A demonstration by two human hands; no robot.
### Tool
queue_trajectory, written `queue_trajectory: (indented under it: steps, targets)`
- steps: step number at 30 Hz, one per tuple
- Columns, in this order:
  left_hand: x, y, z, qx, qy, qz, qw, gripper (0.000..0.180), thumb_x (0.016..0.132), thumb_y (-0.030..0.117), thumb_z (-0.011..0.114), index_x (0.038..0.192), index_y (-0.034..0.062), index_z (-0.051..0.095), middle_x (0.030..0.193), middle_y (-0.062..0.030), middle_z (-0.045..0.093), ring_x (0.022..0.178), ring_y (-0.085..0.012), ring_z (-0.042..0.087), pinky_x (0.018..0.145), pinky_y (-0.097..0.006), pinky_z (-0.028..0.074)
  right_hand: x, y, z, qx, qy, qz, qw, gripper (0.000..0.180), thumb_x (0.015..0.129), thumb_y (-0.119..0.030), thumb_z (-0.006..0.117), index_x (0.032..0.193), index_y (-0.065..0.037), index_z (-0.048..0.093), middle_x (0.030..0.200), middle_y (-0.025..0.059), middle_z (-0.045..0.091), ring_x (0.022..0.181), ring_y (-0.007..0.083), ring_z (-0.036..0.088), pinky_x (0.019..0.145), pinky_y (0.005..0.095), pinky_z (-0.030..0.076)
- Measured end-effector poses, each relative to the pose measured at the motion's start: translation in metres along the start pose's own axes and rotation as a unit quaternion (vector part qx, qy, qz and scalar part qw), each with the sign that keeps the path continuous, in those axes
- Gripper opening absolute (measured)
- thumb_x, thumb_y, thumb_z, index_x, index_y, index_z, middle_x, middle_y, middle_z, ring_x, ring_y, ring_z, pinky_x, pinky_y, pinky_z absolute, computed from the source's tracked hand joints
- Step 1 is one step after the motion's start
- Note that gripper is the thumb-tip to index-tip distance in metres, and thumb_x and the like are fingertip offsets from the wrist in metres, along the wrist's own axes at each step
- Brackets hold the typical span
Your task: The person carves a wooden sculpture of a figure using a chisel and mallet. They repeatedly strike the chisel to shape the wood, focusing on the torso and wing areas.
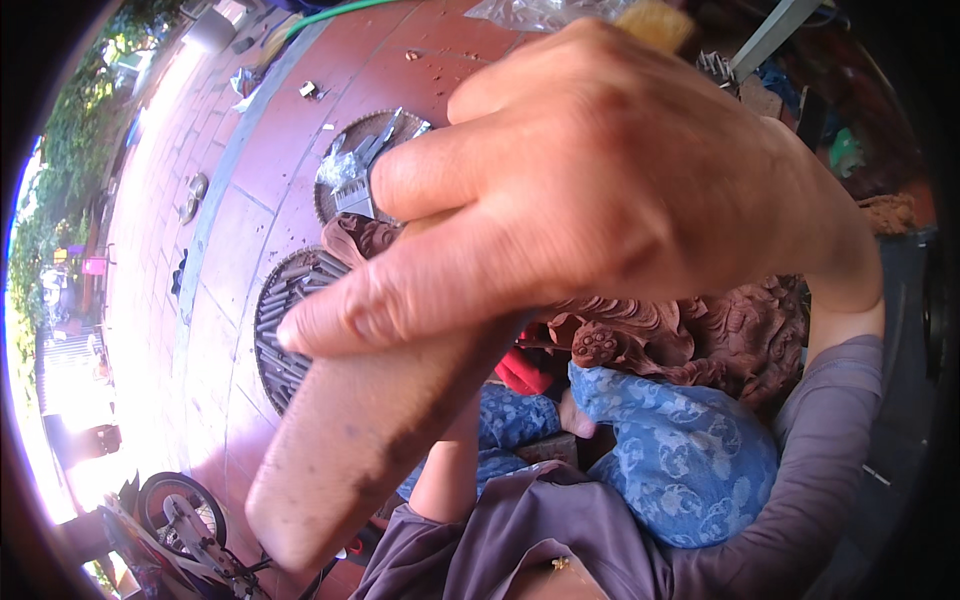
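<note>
Close up, my right hand (560, 190) is wrapped around a thick wooden club (360, 440), probably a mallet, whose blunt, dark-spotted end points down and left. The index finger lies stretched along the wood. My left forearm (450, 475) rises from below, but the club and right hand hide the left hand, so its grip cannot be seen. Beyond and below the right hand lies a reddish-brown carved wooden sculpture (720, 340) with deep swirling relief. Another carved piece (358, 238) shows partly past my fingers.
A round basket (262, 345) full of slim dark carving tools stands left on the tiled floor (225, 260). Farther off, a second basket (322, 190) holds metal tools and clear plastic. My legs in blue patterned trousers (690, 450) are below. A two-wheeler (190, 530) stands lower left.
</note>
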State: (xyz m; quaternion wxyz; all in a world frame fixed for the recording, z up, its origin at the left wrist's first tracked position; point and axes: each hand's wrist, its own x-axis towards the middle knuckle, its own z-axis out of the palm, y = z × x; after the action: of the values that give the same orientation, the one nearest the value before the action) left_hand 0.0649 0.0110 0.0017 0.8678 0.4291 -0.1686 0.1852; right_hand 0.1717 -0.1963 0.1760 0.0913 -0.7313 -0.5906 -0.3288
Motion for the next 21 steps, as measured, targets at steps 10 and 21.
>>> queue_trajectory:
  steps: [10, 21]
  targets:
    - [0.007, 0.015, 0.006, 0.033, -0.036, 0.02, 0.999, 0.056, 0.103, 0.034, 0.024, 0.059, 0.0097, 0.05, 0.05, -0.003, 0.044, 0.041, -0.0143, 0.038, 0.046, -0.028, 0.031, -0.009, 0.002, 0.018, 0.002, -0.015, 0.007, 1.0, 0.047, 0.075, -0.016, 0.068, 0.12, -0.026, 0.069, 0.072, -0.0034, 0.054, 0.064, 0.0166, 0.057, 0.058, 0.0307, 0.049]
    - [0.008, 0.041, 0.009, 0.083, -0.118, 0.024, 0.989, 0.055, 0.102, 0.035, 0.026, 0.059, 0.0107, 0.05, 0.051, -0.0025, 0.046, 0.042, -0.0146, 0.041, 0.049, -0.031, 0.032, -0.017, 0.01, 0.036, 0.021, -0.016, 0.043, 0.999, 0.045, 0.075, -0.017, 0.068, 0.119, -0.025, 0.07, 0.072, -0.0032, 0.054, 0.064, 0.0168, 0.057, 0.058, 0.031, 0.048]
